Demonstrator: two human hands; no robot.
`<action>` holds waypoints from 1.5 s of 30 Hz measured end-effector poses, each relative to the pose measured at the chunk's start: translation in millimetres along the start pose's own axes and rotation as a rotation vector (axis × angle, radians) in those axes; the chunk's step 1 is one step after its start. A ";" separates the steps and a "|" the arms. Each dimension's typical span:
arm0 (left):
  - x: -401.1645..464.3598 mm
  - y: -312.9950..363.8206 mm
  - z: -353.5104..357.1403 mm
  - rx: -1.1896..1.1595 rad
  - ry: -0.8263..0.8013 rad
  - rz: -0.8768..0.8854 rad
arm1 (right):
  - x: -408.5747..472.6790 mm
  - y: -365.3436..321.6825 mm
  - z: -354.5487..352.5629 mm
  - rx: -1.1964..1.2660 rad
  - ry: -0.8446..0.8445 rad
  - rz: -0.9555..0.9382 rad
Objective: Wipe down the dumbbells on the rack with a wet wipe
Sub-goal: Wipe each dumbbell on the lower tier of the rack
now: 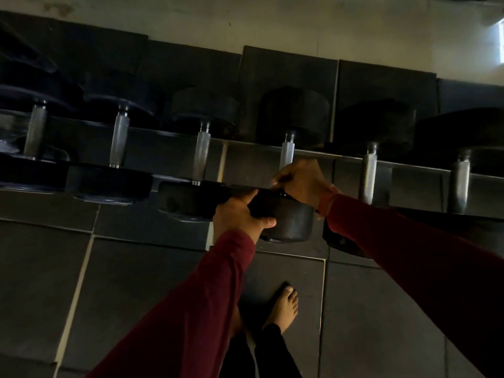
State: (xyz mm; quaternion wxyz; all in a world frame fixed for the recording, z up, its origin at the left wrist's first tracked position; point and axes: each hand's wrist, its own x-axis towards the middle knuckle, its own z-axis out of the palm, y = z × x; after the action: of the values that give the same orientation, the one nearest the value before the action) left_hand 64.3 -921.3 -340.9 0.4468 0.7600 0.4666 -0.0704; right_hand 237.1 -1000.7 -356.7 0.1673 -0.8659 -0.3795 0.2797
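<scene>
A row of black-headed dumbbells with silver knurled handles lies across the rack. My left hand grips the left side of the near head of one dumbbell in the middle of the row. My right hand is curled over the top of that head, where its handle meets it. The far head rests on the back of the rack. No wet wipe shows; anything under my right palm is hidden. The light is dim.
Neighbouring dumbbells lie close on both sides, with handles at left and right. Dark rubber floor tiles lie below. My bare foot stands just in front of the rack. A pale wall and a bright window are behind.
</scene>
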 end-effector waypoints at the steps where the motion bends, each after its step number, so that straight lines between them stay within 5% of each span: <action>1: 0.1 -1.0 0.4 -0.009 -0.001 0.001 | 0.4 -1.8 1.8 -0.014 -0.001 -0.009; 7: 3.6 -6.3 1.5 -0.014 -0.006 0.025 | 11.3 -25.5 -11.7 -0.434 -0.088 -0.274; 14: 2.9 -6.2 1.9 -0.003 -0.003 0.023 | 0.6 3.1 -27.7 -0.365 -0.171 -0.223; 25: 4.3 -6.7 -0.2 -0.003 -0.024 0.018 | 8.7 -15.4 -20.6 -0.456 -0.192 -0.409; 29: 1.7 -6.7 -0.2 0.005 -0.015 0.033 | -8.8 17.8 -28.1 -0.404 -0.180 -0.272; 37: -1.2 -5.5 -1.8 0.004 -0.007 0.028 | -3.1 1.8 6.0 0.073 0.048 0.138; 45: -4.6 -1.2 -5.8 0.043 -0.015 0.019 | -0.2 9.6 6.7 0.033 0.072 0.589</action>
State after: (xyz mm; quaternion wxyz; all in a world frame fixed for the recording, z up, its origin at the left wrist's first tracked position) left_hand 59.1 -919.7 -335.7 0.4345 0.7734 0.4543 -0.0817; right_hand 238.3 -1006.6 -366.7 0.1064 -0.9453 -0.1010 0.2914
